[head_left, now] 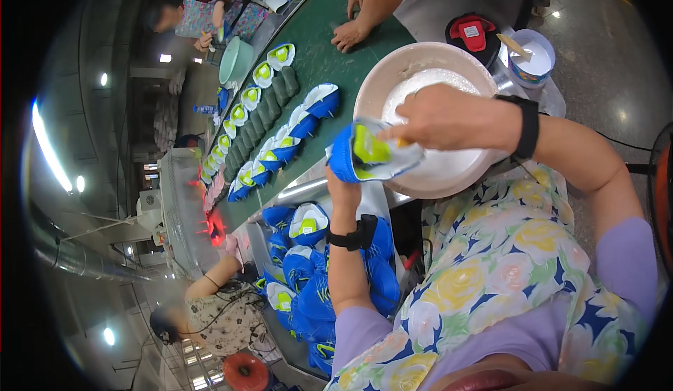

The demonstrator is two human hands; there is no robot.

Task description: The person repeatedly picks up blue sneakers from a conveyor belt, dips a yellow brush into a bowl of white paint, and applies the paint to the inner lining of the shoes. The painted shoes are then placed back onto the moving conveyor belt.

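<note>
While the left hand [341, 180] grips the blue shoe upper [364, 156] from below and the right hand [438, 116] pinches closed on something small and yellowish at its opening, the upper hangs right over the bowl [392, 75] of white paste. Risk: a slip drops it in, or paste smears the outside. Conveyor [329, 47] beyond carries rows of uppers; another person's hand [348, 35] rests on it. Pile of uppers [308, 279] crowds the left elbow; cup [533, 58] near the bowl could tip.
</note>
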